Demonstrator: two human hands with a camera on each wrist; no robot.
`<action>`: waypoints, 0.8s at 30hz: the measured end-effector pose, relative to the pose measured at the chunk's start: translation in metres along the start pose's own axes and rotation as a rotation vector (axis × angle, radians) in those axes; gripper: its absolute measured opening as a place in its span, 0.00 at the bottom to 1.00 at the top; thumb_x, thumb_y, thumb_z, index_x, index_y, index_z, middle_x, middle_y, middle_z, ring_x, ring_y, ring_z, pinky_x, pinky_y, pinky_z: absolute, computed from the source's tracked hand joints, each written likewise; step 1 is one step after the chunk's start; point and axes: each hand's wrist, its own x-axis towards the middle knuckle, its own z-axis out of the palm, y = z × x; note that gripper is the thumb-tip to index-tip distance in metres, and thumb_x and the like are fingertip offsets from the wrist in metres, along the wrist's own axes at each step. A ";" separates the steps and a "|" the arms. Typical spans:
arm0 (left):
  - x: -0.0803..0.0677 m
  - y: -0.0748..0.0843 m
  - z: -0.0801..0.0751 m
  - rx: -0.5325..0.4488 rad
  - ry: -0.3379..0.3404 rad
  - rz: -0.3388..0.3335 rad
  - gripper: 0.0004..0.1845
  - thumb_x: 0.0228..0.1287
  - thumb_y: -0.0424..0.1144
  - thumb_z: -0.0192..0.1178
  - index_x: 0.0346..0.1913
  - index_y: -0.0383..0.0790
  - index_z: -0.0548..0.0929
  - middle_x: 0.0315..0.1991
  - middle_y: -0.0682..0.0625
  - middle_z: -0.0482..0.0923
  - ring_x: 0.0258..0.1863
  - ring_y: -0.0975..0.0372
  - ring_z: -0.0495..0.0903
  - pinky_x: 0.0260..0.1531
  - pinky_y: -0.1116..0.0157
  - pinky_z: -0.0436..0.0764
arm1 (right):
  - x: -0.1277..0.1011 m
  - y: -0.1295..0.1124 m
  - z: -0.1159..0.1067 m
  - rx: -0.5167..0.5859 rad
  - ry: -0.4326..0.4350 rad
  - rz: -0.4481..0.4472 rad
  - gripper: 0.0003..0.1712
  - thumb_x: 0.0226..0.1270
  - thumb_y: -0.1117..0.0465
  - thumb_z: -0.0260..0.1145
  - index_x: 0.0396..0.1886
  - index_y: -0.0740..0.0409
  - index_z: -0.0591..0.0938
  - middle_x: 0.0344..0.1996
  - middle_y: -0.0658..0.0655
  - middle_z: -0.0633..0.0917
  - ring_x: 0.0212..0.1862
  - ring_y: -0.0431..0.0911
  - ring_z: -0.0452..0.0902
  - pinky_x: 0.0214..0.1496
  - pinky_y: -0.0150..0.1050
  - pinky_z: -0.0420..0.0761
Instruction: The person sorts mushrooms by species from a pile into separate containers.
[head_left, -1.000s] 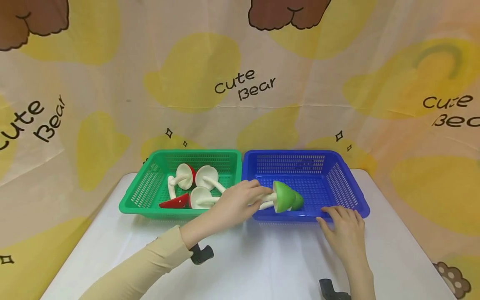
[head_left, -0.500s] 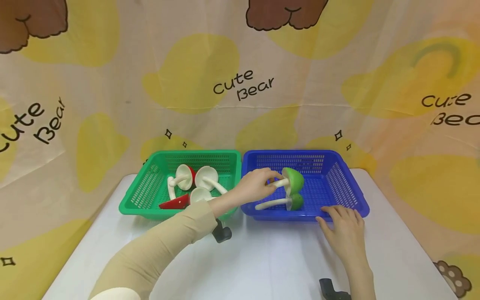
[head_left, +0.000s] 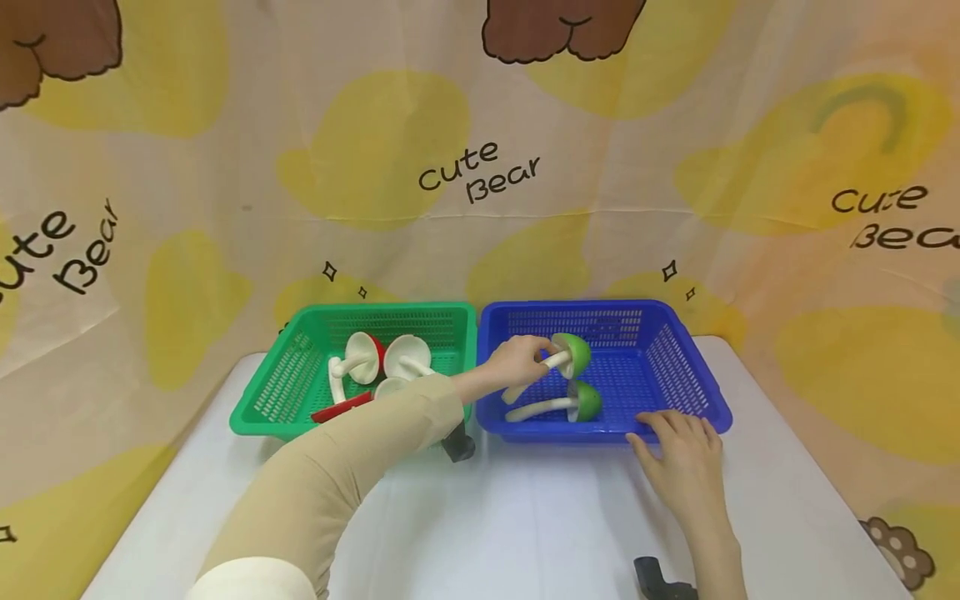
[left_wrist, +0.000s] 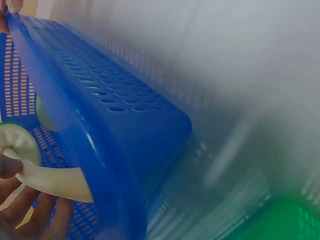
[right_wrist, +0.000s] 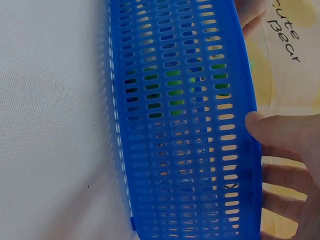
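White stem: the left hand (head_left: 513, 364) has its fingers (head_left: 534, 348) curled around the pale stem of a green-capped toy mushroom (head_left: 572, 353), held just above the floor of the blue basket (head_left: 712, 398), toward its far middle.
Right hand: the right hand (head_left: 684, 454) rests on the near right rim of the blue basket, fingers spread, thumb hooked over the edge.
Second mushroom: another green-capped mushroom (head_left: 581, 403) lies on its side on the basket floor, just near of the held one, stem pointing left.
Green basket: a green basket (head_left: 258, 405) stands touching the blue one on its left, with red-capped mushrooms (head_left: 369, 360) lying in it.
Desk: a white desk (head_left: 540, 525) carries both baskets side by side near its far edge.
Room: a cloth backdrop (head_left: 480, 167) with yellow patches, brown bears and "Cute Bear" lettering hangs behind the desk.
Left wrist view: shows close up the curved stem (left_wrist: 50, 181) lying across the fingers (left_wrist: 37, 215) inside the blue wall (left_wrist: 100, 150), with blurred green at the lower right corner.
Right wrist view: shows the basket's slotted outer wall (right_wrist: 180, 125) from below, the thumb (right_wrist: 260, 125) pressed on its rim, and green glimpsed through the slots.
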 end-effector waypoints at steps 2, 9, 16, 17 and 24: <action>0.006 -0.003 0.002 0.001 -0.012 -0.021 0.17 0.65 0.33 0.56 0.57 0.43 0.80 0.43 0.45 0.83 0.28 0.63 0.77 0.26 0.71 0.76 | 0.000 0.000 0.000 0.000 -0.004 0.003 0.15 0.52 0.61 0.74 0.40 0.60 0.85 0.40 0.63 0.85 0.49 0.63 0.76 0.61 0.68 0.62; 0.021 -0.016 0.010 0.077 -0.064 -0.062 0.18 0.65 0.32 0.55 0.57 0.40 0.80 0.49 0.44 0.82 0.35 0.59 0.79 0.34 0.69 0.80 | 0.000 0.000 0.000 -0.010 -0.015 0.013 0.15 0.53 0.60 0.74 0.40 0.59 0.84 0.40 0.63 0.85 0.50 0.63 0.76 0.61 0.68 0.62; 0.024 -0.023 0.015 0.093 -0.061 -0.105 0.19 0.64 0.31 0.56 0.58 0.39 0.79 0.56 0.42 0.79 0.34 0.59 0.75 0.30 0.70 0.75 | 0.001 -0.001 0.001 -0.014 -0.007 0.005 0.15 0.53 0.60 0.74 0.40 0.59 0.85 0.40 0.62 0.85 0.50 0.62 0.76 0.61 0.68 0.62; 0.024 -0.023 0.017 0.090 -0.060 -0.115 0.19 0.64 0.31 0.56 0.58 0.39 0.79 0.57 0.42 0.79 0.34 0.59 0.74 0.30 0.70 0.75 | 0.001 -0.002 0.001 -0.014 -0.007 0.005 0.15 0.53 0.60 0.74 0.40 0.59 0.85 0.40 0.62 0.85 0.50 0.62 0.76 0.61 0.68 0.62; 0.025 -0.023 0.030 0.110 -0.100 -0.127 0.19 0.66 0.32 0.54 0.60 0.38 0.78 0.55 0.43 0.80 0.41 0.57 0.82 0.37 0.69 0.83 | 0.000 -0.002 0.000 -0.012 -0.005 0.004 0.15 0.52 0.60 0.74 0.40 0.59 0.85 0.40 0.62 0.85 0.49 0.62 0.76 0.61 0.68 0.62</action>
